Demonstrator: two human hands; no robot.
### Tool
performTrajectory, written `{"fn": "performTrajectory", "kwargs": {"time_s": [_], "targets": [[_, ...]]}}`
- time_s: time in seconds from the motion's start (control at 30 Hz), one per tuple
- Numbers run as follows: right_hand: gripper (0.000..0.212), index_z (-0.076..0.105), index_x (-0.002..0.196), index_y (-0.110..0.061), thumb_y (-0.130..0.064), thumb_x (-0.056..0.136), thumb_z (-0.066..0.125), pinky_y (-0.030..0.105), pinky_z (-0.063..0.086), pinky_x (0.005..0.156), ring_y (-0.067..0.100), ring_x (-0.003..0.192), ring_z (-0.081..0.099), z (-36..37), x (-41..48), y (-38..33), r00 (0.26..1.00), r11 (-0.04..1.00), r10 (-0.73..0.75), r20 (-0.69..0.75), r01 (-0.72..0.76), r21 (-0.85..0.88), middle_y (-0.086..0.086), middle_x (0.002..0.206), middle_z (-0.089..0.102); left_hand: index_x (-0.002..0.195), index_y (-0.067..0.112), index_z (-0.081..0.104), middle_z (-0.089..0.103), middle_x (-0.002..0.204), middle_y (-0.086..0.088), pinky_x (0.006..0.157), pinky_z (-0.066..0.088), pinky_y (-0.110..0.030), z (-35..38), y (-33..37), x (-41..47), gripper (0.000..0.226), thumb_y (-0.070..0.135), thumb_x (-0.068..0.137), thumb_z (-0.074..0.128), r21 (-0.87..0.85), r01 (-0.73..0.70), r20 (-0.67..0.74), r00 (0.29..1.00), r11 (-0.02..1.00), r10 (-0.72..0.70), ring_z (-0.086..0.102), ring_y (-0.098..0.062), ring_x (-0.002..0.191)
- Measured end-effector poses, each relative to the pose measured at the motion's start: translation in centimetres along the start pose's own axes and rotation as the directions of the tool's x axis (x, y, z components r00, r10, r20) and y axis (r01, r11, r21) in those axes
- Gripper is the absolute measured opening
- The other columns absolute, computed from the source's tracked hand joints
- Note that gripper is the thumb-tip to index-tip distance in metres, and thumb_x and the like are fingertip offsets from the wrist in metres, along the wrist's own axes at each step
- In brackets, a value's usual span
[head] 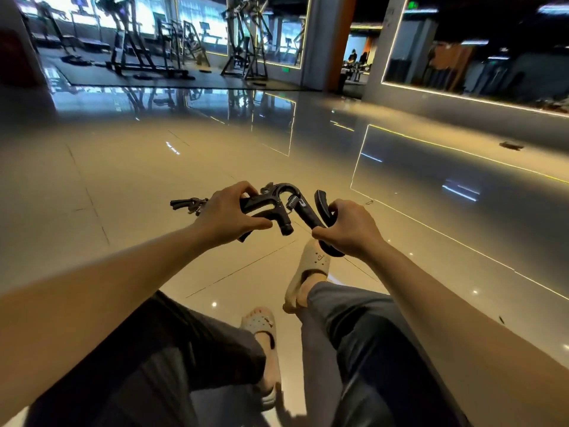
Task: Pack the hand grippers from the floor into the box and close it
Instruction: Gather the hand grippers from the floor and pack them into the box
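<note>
— What are the hands doing?

— Both are busy. The left hand (228, 215) has fingers and thumb curled round the handles of a black hand gripper (264, 202), whose arch and coil spring stick out to the right. The right hand (351, 231) is closed round the handles of a second hand gripper (322, 203), also black, with one handle tip rising above the fist.

— Do the two touch?

— They sit just beside each other near the spring (whether they actually meet, I cannot tell). Both are held in the air above the floor (154, 167).

— Any others?

— A small cluster of loose hand grippers (187, 205) lies on the floor just beyond the left hand, partly hidden by it.

— And around that?

— Below the forearms are legs in dark trousers and feet in pale slippers (311, 266). The floor is glossy beige tile, full of reflections. Farther off, gym machines (138, 44) stand before bright windows, and a mirrored wall (462, 57) edged with light strips runs along the right.
</note>
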State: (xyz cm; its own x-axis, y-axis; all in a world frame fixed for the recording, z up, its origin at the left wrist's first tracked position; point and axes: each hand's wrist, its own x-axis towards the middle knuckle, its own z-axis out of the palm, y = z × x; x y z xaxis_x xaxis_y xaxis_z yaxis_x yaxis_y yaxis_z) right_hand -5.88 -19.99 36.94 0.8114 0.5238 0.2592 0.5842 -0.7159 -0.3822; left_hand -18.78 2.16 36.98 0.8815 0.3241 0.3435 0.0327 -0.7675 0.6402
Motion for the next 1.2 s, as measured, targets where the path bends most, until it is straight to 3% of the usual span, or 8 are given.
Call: {"fn": "performTrajectory", "kwargs": {"time_s": [0.13,0.33,0.57,0.8,1.2], "targets": [[0.053,0.065,0.109,-0.012,-0.046,0.071,0.082,0.042,0.059,0.077,0.020,0.081,0.061,-3.2,-4.6,1.5,0.999,0.998,0.030,0.025,-0.028,-0.053,0.003,0.090,0.063,0.122,0.018,0.058,0.062,0.107,0.006,0.080,0.045,-0.023,1.0,2.6,-3.5,0.063,0.040,0.071,0.088,-0.015,-0.055,0.025,0.998,0.998,0.056,0.060,-0.013,0.094],[0.052,0.064,0.109,-0.012,-0.043,0.072,0.082,0.045,0.059,0.080,0.022,0.084,0.062,-7.9,-10.9,4.5,0.992,0.989,0.122,0.030,-0.118,-0.093,0.005,0.092,0.063,0.121,0.018,0.060,0.068,0.113,-0.002,0.084,0.050,-0.029,3.5,7.1,-6.5,0.065,0.040,0.069,0.090,-0.092,-0.096,0.056,0.993,0.991,0.101,0.064,-0.017,0.098],[0.059,0.063,0.115,-0.012,-0.048,0.072,0.082,0.041,0.059,0.083,0.019,0.088,0.061,-12.3,-19.0,10.1,0.975,0.966,0.221,-0.013,-0.221,-0.131,0.003,0.098,0.063,0.118,0.019,0.063,0.069,0.103,0.001,0.083,0.055,-0.031,9.2,14.1,-8.6,0.060,0.040,0.069,0.089,-0.179,-0.184,0.168,0.962,0.966,0.214,0.065,-0.010,0.089],[0.050,0.064,0.105,-0.016,-0.049,0.071,0.081,0.039,0.057,0.078,0.017,0.082,0.058,-15.5,-26.0,19.9,0.908,0.899,0.420,-0.009,-0.417,-0.134,0.002,0.094,0.061,0.131,0.017,0.063,0.070,0.116,-0.003,0.093,0.049,-0.032,17.8,20.9,-9.2,0.067,0.036,0.072,0.088,-0.259,-0.204,0.296,0.913,0.944,0.279,0.064,-0.018,0.106],[0.048,0.063,0.106,-0.016,-0.046,0.073,0.081,0.036,0.059,0.074,0.016,0.078,0.063,-14.8,-30.4,35.1,0.756,0.755,0.654,0.038,-0.650,-0.087,0.002,0.088,0.063,0.120,0.019,0.064,0.066,0.103,0.002,0.061,0.042,-0.016,33.3,26.8,-6.3,0.057,0.039,0.073,0.087,-0.171,-0.194,0.457,0.853,0.966,0.252,0.063,-0.015,0.085]]}}
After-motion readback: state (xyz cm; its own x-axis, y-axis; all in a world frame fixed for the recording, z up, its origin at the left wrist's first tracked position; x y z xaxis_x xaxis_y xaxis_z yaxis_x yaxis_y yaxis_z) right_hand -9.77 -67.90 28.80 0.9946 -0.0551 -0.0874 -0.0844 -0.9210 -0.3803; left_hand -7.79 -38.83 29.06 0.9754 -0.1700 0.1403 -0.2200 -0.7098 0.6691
